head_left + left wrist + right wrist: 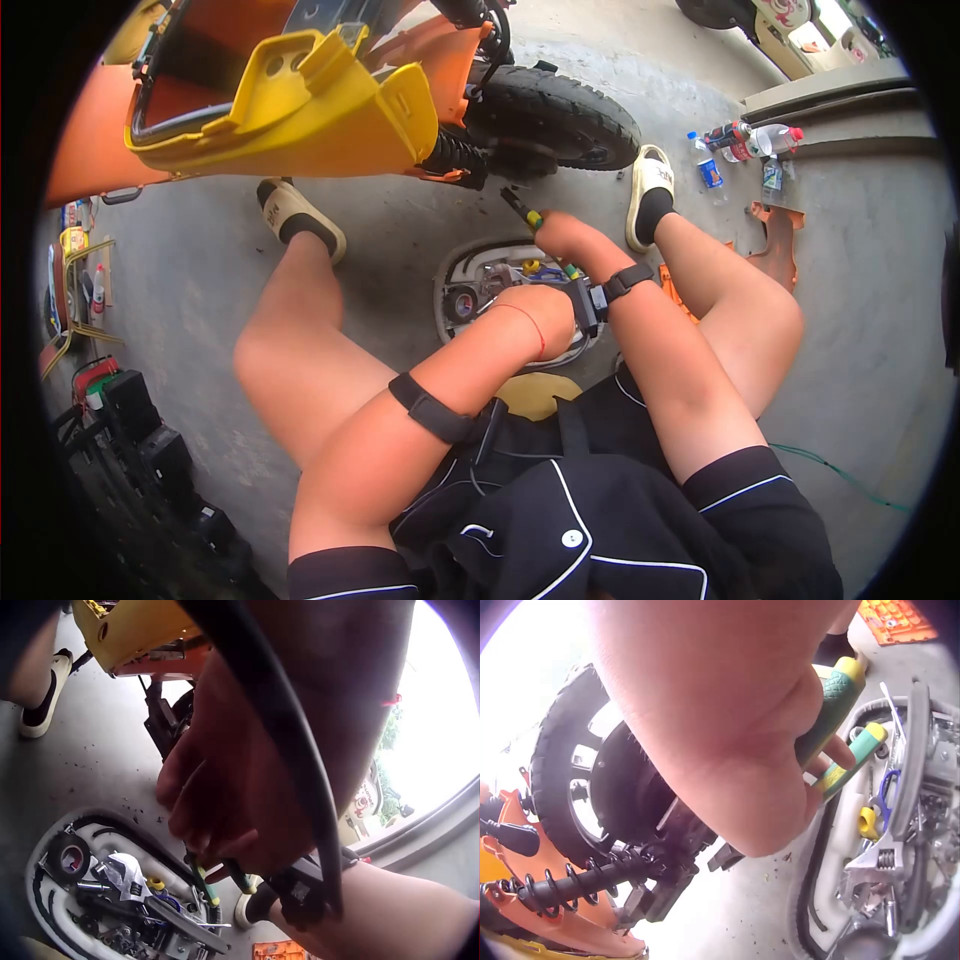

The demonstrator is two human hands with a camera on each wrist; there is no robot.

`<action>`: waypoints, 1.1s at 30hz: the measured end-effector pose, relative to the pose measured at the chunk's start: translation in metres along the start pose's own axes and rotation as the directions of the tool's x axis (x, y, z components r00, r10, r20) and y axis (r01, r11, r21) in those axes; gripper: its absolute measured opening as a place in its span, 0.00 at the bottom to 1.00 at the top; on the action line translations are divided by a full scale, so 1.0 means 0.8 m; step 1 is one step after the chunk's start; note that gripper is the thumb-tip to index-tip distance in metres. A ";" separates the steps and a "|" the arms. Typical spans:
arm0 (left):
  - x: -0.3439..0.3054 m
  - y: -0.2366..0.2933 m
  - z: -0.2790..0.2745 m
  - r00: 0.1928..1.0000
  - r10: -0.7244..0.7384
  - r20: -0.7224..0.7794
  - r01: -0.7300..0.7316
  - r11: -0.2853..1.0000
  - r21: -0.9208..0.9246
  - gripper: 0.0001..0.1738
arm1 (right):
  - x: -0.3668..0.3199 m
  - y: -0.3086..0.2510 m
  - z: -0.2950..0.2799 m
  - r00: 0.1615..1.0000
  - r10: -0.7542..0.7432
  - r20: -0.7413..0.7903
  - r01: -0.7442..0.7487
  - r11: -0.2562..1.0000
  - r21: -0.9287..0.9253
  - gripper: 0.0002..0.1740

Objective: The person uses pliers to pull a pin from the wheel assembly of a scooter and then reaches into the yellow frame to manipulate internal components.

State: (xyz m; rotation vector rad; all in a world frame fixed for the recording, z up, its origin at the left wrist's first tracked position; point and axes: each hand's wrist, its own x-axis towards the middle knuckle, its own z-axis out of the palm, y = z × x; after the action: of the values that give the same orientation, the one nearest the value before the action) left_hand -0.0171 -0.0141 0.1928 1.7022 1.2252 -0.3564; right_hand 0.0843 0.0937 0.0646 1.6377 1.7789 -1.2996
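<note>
My right hand (568, 240) grips a pair of pliers (517, 205) with green handles and yellow ends, pointing toward the wheel. In the right wrist view, fingers pass between the handles (853, 759). My left hand (540, 315) is beside the right wrist and its strapped-on camera; its fingers are hidden from the head view, so I cannot tell whether they hold anything. Below both hands sits an oval, pale tray (441, 310) of tools. It contains an adjustable wrench (126, 876), a black roll of tape (67, 856) and small metal parts.
An orange-and-yellow scooter body (290, 110) stands ahead, with its black tyre (575, 115) and a spring shock absorber (570, 881). Plastic bottles (708, 165) and orange plastic parts (778, 245) lie to the right. Black cases (150, 440) stand at the lower left.
</note>
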 end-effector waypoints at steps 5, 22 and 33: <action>-0.004 -0.005 0.011 0.998 -0.055 0.005 0.055 0.993 0.109 0.16 | -0.002 0.014 0.007 0.971 0.160 0.177 -0.212 0.920 0.329 0.17; -0.084 0.090 -0.105 0.581 -0.116 -0.806 -0.669 -0.632 -0.391 0.09 | 0.034 0.078 0.102 0.942 0.296 -0.157 -0.158 0.804 0.573 0.18; -0.112 -0.081 -0.078 0.815 -0.187 -0.549 -0.170 0.829 -0.534 0.11 | -0.087 0.100 -0.059 0.988 -0.068 0.140 0.138 0.801 -0.583 0.22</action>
State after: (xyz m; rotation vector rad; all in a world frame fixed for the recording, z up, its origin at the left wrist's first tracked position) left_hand -0.1298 -0.0115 0.2512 1.2965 1.5788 0.5465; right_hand 0.1888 0.0841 0.1144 1.1040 1.9594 -0.7294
